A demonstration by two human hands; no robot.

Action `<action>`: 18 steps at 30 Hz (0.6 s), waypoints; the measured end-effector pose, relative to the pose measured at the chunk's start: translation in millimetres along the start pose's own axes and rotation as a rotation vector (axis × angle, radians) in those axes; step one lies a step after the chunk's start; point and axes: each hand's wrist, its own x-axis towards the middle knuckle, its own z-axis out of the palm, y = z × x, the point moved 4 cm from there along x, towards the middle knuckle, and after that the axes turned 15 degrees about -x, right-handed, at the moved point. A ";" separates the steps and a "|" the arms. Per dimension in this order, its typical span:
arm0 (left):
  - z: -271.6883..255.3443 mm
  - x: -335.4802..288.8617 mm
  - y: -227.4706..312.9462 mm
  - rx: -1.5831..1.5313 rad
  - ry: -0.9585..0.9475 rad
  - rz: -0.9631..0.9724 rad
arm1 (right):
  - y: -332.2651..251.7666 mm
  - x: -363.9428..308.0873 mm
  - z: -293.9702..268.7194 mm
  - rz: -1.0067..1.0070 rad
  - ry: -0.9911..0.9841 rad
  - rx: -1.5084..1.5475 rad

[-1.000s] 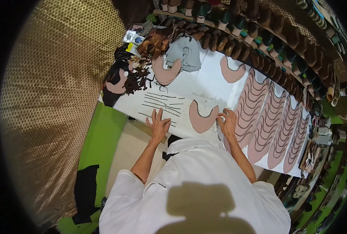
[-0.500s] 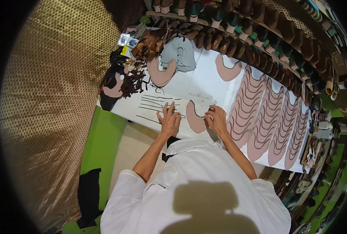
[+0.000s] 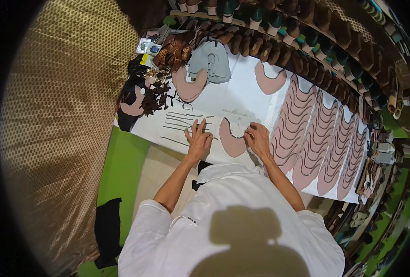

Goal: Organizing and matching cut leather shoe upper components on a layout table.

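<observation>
The pink piece [image 3: 232,141] lies on the table [image 3: 242,87]. My right hand [image 3: 259,140] pinches its edge. My left hand [image 3: 199,141] rests spread on dark strips [image 3: 186,121].

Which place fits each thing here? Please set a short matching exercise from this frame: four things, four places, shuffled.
Things:
1. left hand
2. right hand
3. grey stack of cut pieces
4. overlapped rows of pink pieces

Places:
A. at the far edge of the white table
B. on the thin dark strips
C. to the right of both hands
D. at the right edge of the single pink piece

Pairs: 1-B, 2-D, 3-A, 4-C
</observation>
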 end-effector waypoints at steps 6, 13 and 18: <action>-17.0 -0.2 -5.1 0.009 0.018 0.003 | -58.0 57.6 28.3 -0.171 -0.019 -0.004; -29.7 -12.8 -2.4 -0.022 0.098 -0.118 | -114.0 109.6 80.7 -0.393 -0.079 -0.090; -37.7 17.5 -6.7 -0.029 0.157 -0.087 | -98.1 113.3 85.0 -0.436 -0.091 -0.188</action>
